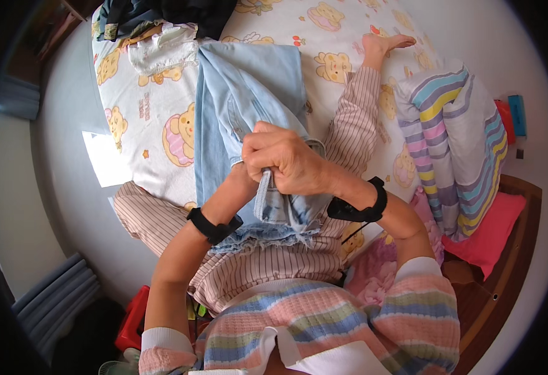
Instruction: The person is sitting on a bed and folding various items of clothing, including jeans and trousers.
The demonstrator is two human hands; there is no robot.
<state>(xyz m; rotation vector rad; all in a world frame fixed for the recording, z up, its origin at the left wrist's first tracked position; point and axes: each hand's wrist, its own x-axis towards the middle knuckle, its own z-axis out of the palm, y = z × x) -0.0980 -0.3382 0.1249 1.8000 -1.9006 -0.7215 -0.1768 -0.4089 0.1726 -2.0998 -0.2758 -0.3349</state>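
Observation:
A pair of light-blue denim jeans (pixel 250 89) lies across the bed and over my lap, with a frayed hem (pixel 264 239) close to my waist. My right hand (pixel 283 157) is closed in a fist on a bunched part of the denim, and a folded strip hangs just below its fingers. Behind it, my left hand (pixel 247 176) reaches into the cloth at the same spot. Its fingers are mostly hidden by the right hand and the denim, so their hold cannot be made out. Both wrists wear black bands.
The bed has a bear-patterned sheet (pixel 157 126). Dark clothes (pixel 161 18) and a white lace-edged garment (pixel 166 49) lie at the far left. A folded striped quilt (pixel 461 140) sits at right, by a pink pillow (pixel 487 229) and a wooden headboard (pixel 517 243). My legs in striped trousers (pixel 356 117) flank the jeans.

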